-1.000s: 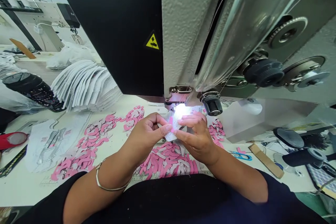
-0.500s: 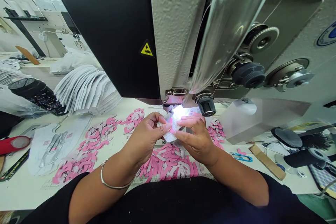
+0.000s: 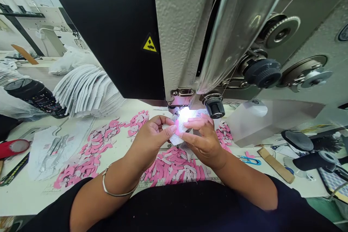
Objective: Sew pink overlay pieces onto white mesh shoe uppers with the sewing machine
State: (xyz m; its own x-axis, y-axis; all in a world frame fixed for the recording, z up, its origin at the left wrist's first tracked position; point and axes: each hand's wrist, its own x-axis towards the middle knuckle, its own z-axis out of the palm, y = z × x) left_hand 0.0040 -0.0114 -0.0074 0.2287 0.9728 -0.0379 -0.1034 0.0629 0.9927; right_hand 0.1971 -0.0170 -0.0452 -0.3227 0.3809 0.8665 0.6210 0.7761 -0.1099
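My left hand (image 3: 150, 139) and my right hand (image 3: 202, 139) meet just below the presser foot (image 3: 179, 102) of a large sewing machine (image 3: 185, 29). Both pinch a small white mesh fabric piece (image 3: 178, 134) with a pink strip on it, lit brightly by the machine lamp. My left thumb and forefinger are pressed on its left edge. The right fingers are curled on its right edge. Under my wrists lie heaps of pink cut pieces (image 3: 174, 166). A bangle sits on my left forearm.
More pink pieces (image 3: 95, 148) spread over the white table to the left. A fanned stack of white mesh panels (image 3: 87, 90) stands at back left beside a dark bottle (image 3: 32, 96). Blue snips (image 3: 250, 160) and a cardboard strip (image 3: 276, 165) lie to the right, near black spools.
The hands stay pinched on the fabric piece under the needle, shifting only slightly. The view has drifted a little.
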